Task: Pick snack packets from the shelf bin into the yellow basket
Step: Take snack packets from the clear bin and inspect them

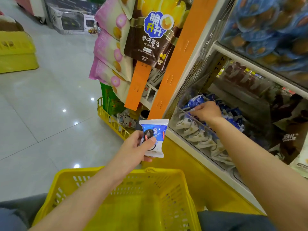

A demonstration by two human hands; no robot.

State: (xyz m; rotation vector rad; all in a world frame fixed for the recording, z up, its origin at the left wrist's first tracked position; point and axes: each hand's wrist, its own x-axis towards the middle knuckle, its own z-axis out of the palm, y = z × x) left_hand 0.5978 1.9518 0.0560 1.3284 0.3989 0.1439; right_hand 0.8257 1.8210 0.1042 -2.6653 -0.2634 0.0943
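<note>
Snack packet [154, 138]: pinched in the left hand [133, 147], thumb pressed across the front, fingers curled behind. Sits just above and beyond the far rim of the yellow basket [164, 170], clear of it, not yet inside. Long axis near upright, top seam tilted slightly away from the basket, lower end nearest the rim. Blue upper half printed with a dark round biscuit, white lower half, crimped seams at top and bottom, wrapper flat and unwrinkled.

Judged next move: bring back and down past the far rim, then release over the basket floor. Left hand far nearer the basket than the right; short drop, nothing between packet and opening.

Right hand [208, 111]: up and to the right of the basket, inside the shelf bin [179, 121], behind its clear front wall. Fingers curled down onto the blue packets [233, 121]. Actual grip on any one of them: cannot tell.
</note>
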